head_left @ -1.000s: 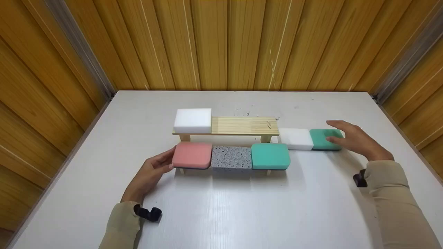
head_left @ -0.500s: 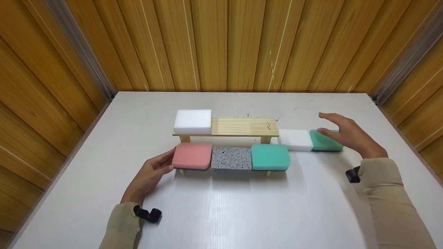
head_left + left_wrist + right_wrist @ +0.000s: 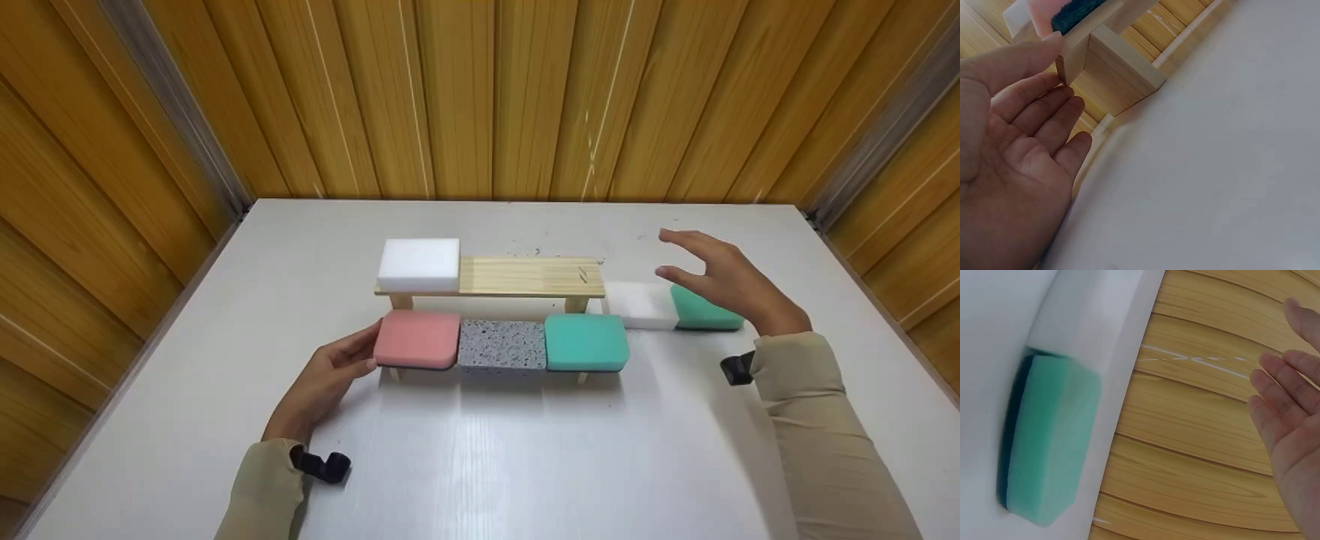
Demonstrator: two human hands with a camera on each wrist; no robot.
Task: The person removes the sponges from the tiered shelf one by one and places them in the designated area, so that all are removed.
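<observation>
Right hand (image 3: 731, 283), fingers spread and empty, has shifted left, leaving the green sponge (image 3: 705, 315) unheld toward the worktop's (image 3: 480, 472) right edge; left hand (image 3: 326, 382) pinches the wooden rack's (image 3: 517, 276) left end.

I'm counting two white blocks (image 3: 418, 264) (image 3: 637, 304), two green sponges (image 3: 586, 340) (image 3: 709, 311), one pink sponge (image 3: 416, 337), one gray block (image 3: 502, 345), two wooden tiers (image 3: 529, 275) (image 3: 1075, 61), one desk (image 3: 480, 457).

head: bright, pale glare on tabletop (image 3: 472, 465), soft shadows | wrist views: dimmer, greyish | right wrist: green sponge (image 3: 1050, 439) soft-edged
</observation>
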